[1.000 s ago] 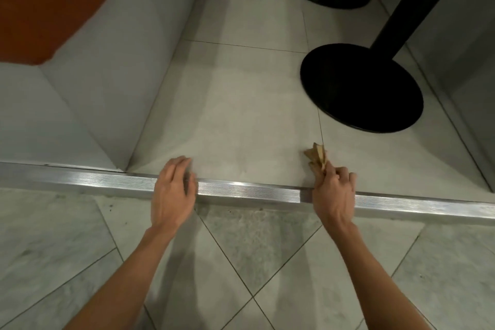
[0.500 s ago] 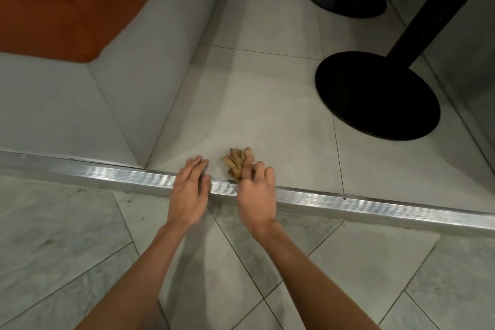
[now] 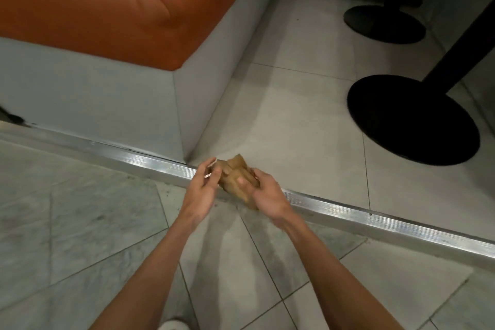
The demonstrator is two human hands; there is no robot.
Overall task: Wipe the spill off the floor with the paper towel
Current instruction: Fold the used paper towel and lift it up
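Floor tiles (image 3: 294,115): R hand (image 3: 267,195) grips paper towel (image 3: 235,167), L hand (image 3: 201,190) fingers (image 3: 216,176) pinch its edge.

From my end, the crumpled brown paper towel (image 3: 235,174) shows only in part. The right hand (image 3: 265,195) grips it with the thumb on top, its fingers hidden beneath. The left hand (image 3: 202,190) blurs at the fingertips, so I can't tell whether it pinches the towel's edge. The orange padded bench seat (image 3: 93,8) runs off the top and left edges. The nearer black table post (image 3: 460,59) leaves at the right. A white shoe toe (image 3: 172,325) is clipped at the bottom.
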